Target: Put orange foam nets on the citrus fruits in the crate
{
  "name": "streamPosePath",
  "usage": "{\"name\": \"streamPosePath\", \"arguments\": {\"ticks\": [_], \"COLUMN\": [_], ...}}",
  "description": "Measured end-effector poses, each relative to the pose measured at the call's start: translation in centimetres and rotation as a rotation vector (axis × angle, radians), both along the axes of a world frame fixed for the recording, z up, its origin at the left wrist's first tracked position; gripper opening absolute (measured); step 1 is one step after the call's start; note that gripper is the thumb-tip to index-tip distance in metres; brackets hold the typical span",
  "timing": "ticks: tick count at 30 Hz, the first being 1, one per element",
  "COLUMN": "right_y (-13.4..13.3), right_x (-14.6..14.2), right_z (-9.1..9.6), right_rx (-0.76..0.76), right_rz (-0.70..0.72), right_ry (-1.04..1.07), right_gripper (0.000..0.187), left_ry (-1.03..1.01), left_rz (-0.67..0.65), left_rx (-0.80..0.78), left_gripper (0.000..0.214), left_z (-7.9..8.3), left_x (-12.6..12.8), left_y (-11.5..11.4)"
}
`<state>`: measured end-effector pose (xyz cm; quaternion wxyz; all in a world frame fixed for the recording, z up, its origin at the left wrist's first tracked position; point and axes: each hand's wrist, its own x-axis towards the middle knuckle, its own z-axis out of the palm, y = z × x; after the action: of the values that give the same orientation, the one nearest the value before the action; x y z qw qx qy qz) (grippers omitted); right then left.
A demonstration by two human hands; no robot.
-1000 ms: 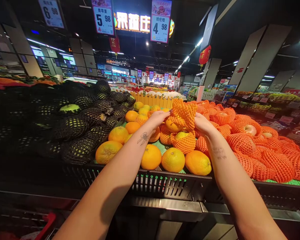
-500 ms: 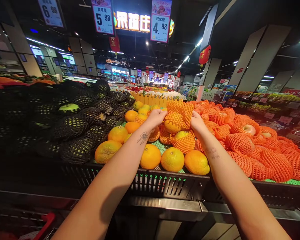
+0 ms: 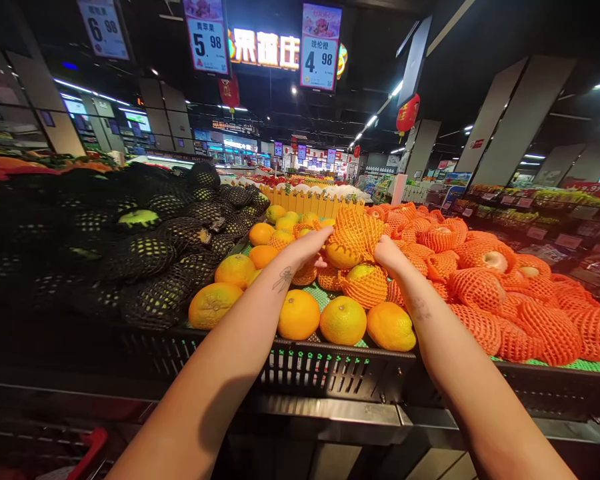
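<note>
Supermarket aisles stretch behind a produce stand, with hanging price signs (image 3: 319, 47) overhead and a low yellow picket divider (image 3: 310, 200) at the back of the fruit; we stand at the front edge of a black slotted display crate (image 3: 330, 370) lined with green matting. Our left hand (image 3: 307, 247) reaches over the middle of the crate, fingers fairly straight and loosely spread, fingertips touching the left side of an orange foam net sleeve (image 3: 359, 230); our right hand (image 3: 390, 255) pinches the sleeve's right side between thumb and fingers. An orange (image 3: 343, 255) sits half inside that sleeve, its lower face bare, held just above the pile between both hands; whether it rests on the fruit below we cannot tell. Beneath it lies another netted orange (image 3: 366, 283); along the crate's front edge sit three bare oranges (image 3: 343, 320), with a larger mottled one (image 3: 210, 305) at the front left corner and more bare ones behind it toward the divider. Right of the crate, a heap of fruit in orange netting (image 3: 520, 313) runs to the far right edge; left of it, fruit in black netting (image 3: 145, 260) is piled high. A red cart handle (image 3: 93, 443) shows at the bottom left.
</note>
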<state>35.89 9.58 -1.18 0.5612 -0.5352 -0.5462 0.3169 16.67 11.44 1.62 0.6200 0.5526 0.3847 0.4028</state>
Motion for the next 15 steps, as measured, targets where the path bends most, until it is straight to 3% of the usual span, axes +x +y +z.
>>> {"name": "streamPosePath", "arguments": {"ticks": [4, 8, 11, 15], "right_y": [-0.3, 0.0, 0.2, -0.4], "right_x": [-0.6, -0.7, -0.6, -1.0], "right_z": [0.2, 0.6, 0.9, 1.1], "right_rx": [0.053, 0.216, 0.246, 0.254], "right_rz": [0.054, 0.066, 0.047, 0.028], "right_ry": [-0.019, 0.023, 0.102, 0.176], "right_gripper": [0.027, 0.031, 0.039, 0.052], "left_ry": [0.066, 0.009, -0.075, -0.083], "left_rz": [-0.107, -0.094, -0.114, -0.302], "left_rx": [-0.071, 0.047, 0.11, 0.02], "left_gripper": [0.026, 0.027, 0.036, 0.044], "left_z": [-0.1, 0.0, 0.3, 0.7], "left_x": [0.6, 0.7, 0.5, 0.5], "left_y": [-0.2, -0.3, -0.7, -1.7]}}
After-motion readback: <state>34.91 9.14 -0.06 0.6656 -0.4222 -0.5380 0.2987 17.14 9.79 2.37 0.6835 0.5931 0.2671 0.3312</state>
